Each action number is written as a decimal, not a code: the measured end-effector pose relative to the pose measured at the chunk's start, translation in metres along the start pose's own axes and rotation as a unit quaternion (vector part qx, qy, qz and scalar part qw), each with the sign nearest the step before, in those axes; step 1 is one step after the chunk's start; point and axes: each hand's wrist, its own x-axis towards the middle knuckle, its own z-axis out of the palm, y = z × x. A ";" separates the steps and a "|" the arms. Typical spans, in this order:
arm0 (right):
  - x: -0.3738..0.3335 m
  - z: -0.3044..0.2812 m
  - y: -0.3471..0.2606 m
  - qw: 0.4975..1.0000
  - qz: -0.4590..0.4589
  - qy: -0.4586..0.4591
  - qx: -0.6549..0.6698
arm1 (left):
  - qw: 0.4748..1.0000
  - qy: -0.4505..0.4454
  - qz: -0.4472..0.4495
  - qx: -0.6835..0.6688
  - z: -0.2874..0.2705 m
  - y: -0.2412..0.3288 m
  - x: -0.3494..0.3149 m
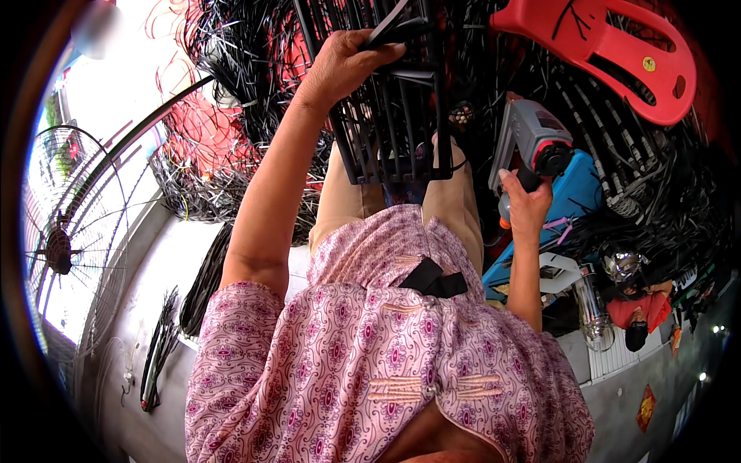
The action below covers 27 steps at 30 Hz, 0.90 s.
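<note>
A black slatted frame (395, 147), like an openwork basket or rack, stands upright between my knees. My left hand (347, 65) is closed on flat black strips (390, 27) at the frame's upper part. To the right of the frame, my right hand (529, 202) is wrapped round the handle of a grey and black staple gun (536, 127) with a red ring at its round end. The gun is held upright, apart from the frame. A short black strip (432, 278) lies on my patterned shirt.
Tangled black strips (247, 46) pile up at the far left, and more bundles lie at right. A red plastic chair (617, 54) stands far right, with a blue plastic piece (579, 185) below it. A wire-caged fan (62, 243) is at left. A person in red (641, 312) is at right.
</note>
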 end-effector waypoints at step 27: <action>-0.003 0.000 0.011 1.000 0.024 0.016 -0.013 | 0.994 -0.038 0.028 -0.097 0.024 0.002 0.032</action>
